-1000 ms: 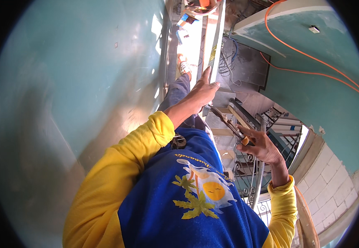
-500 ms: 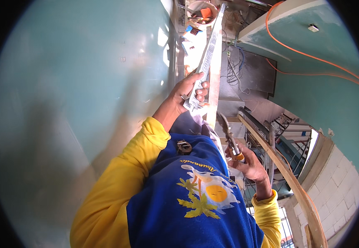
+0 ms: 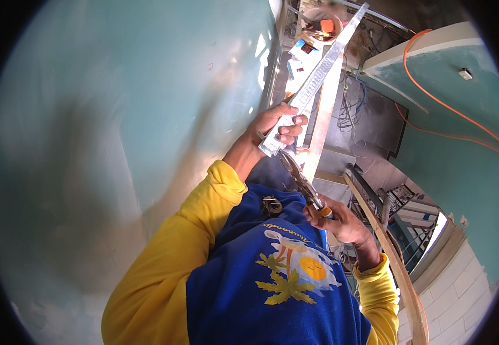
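Note:
My left hand (image 3: 281,125) is wrapped round the lower end of a long silvery metal channel (image 3: 321,75), which slants up and away to the right. My right hand (image 3: 338,219) grips a pair of metal snips (image 3: 302,179) by orange-and-dark handles. The jaws of the snips point up and left, close beside the channel's near end below my left fingers. Whether the jaws touch the metal I cannot tell.
A smooth green wall (image 3: 117,115) stands along my left. Ahead are a round bucket (image 3: 318,26) with tools and a long plank (image 3: 325,115). Loose cables (image 3: 347,109) lie on the floor. A wooden rail (image 3: 387,247) runs down the right, and an orange hose (image 3: 439,95) hangs on the right wall.
The snips in my right hand have moved up and left, closer to the channel's near end. The channel leans further right. My view has shifted slightly.

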`<state>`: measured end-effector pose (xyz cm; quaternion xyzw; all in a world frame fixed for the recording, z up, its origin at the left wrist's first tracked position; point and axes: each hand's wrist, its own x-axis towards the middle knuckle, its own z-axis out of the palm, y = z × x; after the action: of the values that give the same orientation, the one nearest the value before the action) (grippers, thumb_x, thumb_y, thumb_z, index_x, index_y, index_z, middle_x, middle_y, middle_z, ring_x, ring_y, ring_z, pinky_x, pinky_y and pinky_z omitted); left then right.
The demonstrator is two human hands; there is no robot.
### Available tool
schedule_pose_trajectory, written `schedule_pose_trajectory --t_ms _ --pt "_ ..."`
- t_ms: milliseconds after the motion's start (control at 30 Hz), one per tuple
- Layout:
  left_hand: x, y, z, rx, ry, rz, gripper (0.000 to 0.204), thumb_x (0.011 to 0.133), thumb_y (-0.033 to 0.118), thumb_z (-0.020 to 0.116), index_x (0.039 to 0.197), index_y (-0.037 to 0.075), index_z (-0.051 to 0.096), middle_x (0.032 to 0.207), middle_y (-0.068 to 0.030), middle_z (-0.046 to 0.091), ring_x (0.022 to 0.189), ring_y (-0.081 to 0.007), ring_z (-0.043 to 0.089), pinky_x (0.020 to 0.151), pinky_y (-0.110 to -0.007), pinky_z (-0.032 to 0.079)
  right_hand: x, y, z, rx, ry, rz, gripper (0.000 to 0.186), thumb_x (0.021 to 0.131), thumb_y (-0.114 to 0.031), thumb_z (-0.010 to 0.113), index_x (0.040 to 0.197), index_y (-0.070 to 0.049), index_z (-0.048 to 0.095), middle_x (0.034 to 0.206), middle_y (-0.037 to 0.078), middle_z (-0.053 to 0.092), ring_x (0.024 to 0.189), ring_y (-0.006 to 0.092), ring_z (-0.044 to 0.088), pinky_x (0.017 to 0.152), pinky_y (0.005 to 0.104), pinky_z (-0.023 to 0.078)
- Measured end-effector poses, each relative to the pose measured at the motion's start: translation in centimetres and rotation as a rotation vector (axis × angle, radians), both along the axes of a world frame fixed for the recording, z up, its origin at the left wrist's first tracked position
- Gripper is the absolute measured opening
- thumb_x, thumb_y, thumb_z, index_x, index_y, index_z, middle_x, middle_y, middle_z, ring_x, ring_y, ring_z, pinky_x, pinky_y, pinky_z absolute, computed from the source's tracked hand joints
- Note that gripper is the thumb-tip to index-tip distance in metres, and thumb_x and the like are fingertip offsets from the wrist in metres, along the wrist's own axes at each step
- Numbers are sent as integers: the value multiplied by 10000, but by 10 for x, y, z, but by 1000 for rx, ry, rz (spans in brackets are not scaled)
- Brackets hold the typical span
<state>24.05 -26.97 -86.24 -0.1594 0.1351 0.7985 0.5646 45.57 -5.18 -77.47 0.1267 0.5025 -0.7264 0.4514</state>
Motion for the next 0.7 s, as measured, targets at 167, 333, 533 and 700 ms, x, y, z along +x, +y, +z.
schedule_pose_trajectory --t_ms 167,333,533,700 --pt "-4 3 17 89 66 34 535 1024 125 517 1513 -22 357 956 -69 487 577 -47 453 412 -166 458 -8 3 1 74 71 86 545 902 -156 718 1406 -11 570 1113 90 680 1030 183 649 975 345 499" --pt "-6 7 31 119 105 45 526 1021 113 517 1496 -44 355 948 -81 483 567 -46 455 378 -162 448 -20 5 16 57 95 107 438 921 -134 727 1324 -17 603 1178 59 668 1082 154 637 896 309 534" --pt "-7 12 47 141 107 54 521 1010 111 548 1472 -53 373 936 -84 488 546 -44 454 375 -172 463 -32 4 27 72 129 113 485 905 -118 722 1358 -7 587 1164 68 672 1056 158 646 915 319 527" --pt "-7 17 52 146 148 48 467 1003 108 554 1419 -48 411 928 -72 501 533 -37 461 369 -175 464 -32 7 26 103 218 131 554 894 -102 709 1416 4 556 1133 94 685 1009 180 665 959 352 518"
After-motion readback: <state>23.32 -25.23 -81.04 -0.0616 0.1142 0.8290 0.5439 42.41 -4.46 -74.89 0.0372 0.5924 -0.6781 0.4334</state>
